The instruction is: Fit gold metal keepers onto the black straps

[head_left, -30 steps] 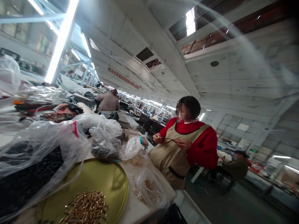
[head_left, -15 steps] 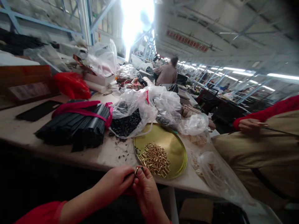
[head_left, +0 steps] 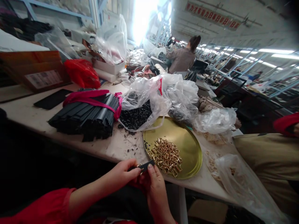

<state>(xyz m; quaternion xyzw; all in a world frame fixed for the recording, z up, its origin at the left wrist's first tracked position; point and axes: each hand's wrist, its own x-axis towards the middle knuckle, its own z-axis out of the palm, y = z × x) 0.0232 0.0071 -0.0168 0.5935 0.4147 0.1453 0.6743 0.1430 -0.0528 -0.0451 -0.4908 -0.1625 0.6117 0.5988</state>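
In front of the table edge, my left hand [head_left: 126, 171] is closed, its thumb and fingers pinching a small gold buckle [head_left: 140, 169] on a black strap [head_left: 147, 165]. My right hand [head_left: 156, 183] is closed on the same strap, thumb on top, with the strap's end pointing up to the right. Just beyond my hands stands a round gold-coloured tray [head_left: 191, 155] bearing a heap of gold buckles [head_left: 167, 154]. A bundle of black strips [head_left: 86, 116], tied with a magenta band [head_left: 86, 97], lies to the left.
A clear plastic bag [head_left: 161, 109] spills small black rings [head_left: 137, 116]. Behind are a red bag [head_left: 81, 73] and a cardboard box [head_left: 35, 70]. More clear bags [head_left: 216, 119] lie right. A person in khaki trousers [head_left: 263, 152] sits at the right; another person [head_left: 183, 57] is farther back.
The view has shifted, so the table appears higher and farther right. More of the black strap now shows between my hands, its end sticking out past my right thumb.
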